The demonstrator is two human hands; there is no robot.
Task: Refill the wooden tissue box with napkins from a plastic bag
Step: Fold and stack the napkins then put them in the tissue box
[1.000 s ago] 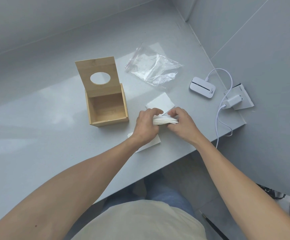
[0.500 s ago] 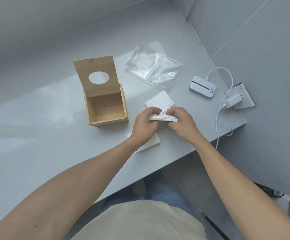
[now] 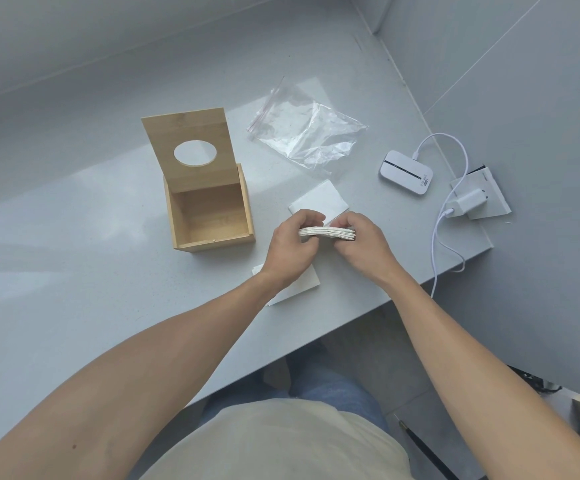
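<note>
Pale grey bench (image 3: 74, 271), light tan wooden tissue box (image 3: 212, 216), white napkins (image 3: 326, 232), clear plastic bag (image 3: 309, 133) red-striped along its seal.

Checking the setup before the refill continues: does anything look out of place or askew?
Two loose napkins lie apart on the counter: one beyond the hands, one under the left wrist, askew. The rest is held as a napkin stack by both hands.

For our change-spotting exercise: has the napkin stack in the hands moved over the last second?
Yes, slightly: the napkin stack has risen, its top edge now nearer the loose napkin lying behind it on the counter.
</note>
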